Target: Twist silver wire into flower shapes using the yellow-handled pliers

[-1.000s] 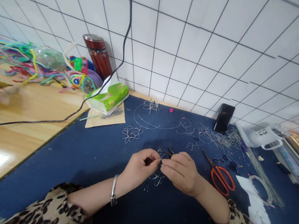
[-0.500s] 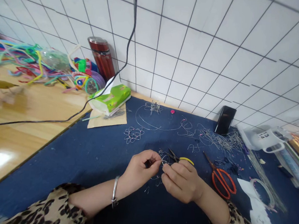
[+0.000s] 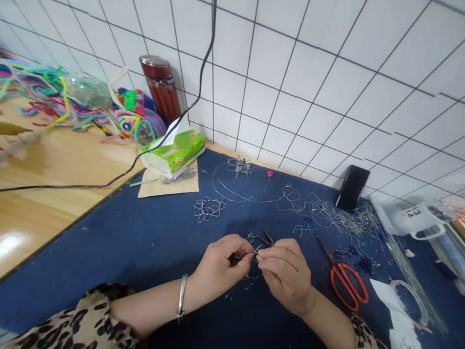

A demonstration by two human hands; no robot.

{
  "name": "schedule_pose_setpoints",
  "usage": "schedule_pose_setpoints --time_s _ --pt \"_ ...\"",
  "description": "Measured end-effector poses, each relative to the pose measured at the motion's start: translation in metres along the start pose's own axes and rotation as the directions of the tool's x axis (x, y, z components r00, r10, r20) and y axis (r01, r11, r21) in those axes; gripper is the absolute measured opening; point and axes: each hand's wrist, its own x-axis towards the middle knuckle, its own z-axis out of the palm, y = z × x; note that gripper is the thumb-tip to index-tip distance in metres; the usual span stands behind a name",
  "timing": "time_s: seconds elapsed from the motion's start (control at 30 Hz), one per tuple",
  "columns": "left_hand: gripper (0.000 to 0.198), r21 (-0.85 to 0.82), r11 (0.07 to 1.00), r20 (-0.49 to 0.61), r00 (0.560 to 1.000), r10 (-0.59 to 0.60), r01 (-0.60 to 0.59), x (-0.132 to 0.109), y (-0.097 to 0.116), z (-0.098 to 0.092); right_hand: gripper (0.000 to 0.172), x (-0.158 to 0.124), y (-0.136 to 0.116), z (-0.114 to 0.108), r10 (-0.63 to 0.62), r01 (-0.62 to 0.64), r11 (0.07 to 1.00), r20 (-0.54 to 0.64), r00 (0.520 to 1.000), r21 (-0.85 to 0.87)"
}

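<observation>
Thumb and fingertips of my left hand [image 3: 227, 258] are pinched on a thin silvery wire [image 3: 256, 250]. Close against it, my right hand [image 3: 287, 271] pinches the same wire, the fingertips of both hands nearly touching. Just behind my right fingers lie pliers [image 3: 267, 238] with dark jaws; their handles are hidden by that hand. Small bent wire loops lie under and around my fingers, partly covered. Beyond my left hand a flower-shaped wire piece [image 3: 209, 209] rests flat on the dark blue mat [image 3: 127, 257].
Orange-handled scissors [image 3: 347, 279] lie right of my right hand. A wire pile [image 3: 350, 220], a black phone [image 3: 352, 188] and a white cup [image 3: 424, 221] stand farther back. Left are a green tissue pack [image 3: 173, 153], a red flask [image 3: 160, 89] and a black cable [image 3: 105, 186].
My right hand has shifted slightly right and its fingers have straightened over the wire, now covering the yellow plier handle. My left hand keeps its pinch almost in place.
</observation>
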Motion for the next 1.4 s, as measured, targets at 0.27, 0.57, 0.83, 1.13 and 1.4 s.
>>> schedule_pose_setpoints --time_s 0.27,0.57,0.83,1.13,1.4 --pt "0.011 0.005 0.999 -0.011 0.999 0.040 -0.040 -0.001 -0.003 0.000 0.020 -0.001 0.001 0.001 0.012 -0.012 1.000 0.016 1.000 0.019" --pt "0.012 -0.014 1.000 0.003 1.000 -0.012 0.012 0.001 0.000 -0.001 0.016 0.010 -0.001 -0.002 0.199 -0.202 0.960 0.038 0.979 0.191" --pt "0.012 -0.113 0.992 0.079 0.996 -0.050 0.059 0.002 -0.003 0.000 0.010 0.003 0.000 0.000 0.521 -0.530 0.793 0.118 0.845 0.299" --pt "0.011 -0.175 0.975 0.140 0.983 -0.117 0.141 0.005 -0.003 0.001 0.008 0.004 0.000 -0.002 0.613 -0.636 0.740 0.169 0.771 0.219" --pt "0.010 -0.126 0.982 0.140 0.982 -0.125 0.143 0.006 -0.006 0.004 0.016 -0.006 0.011 -0.003 -0.088 0.096 0.995 0.163 0.983 -0.042"
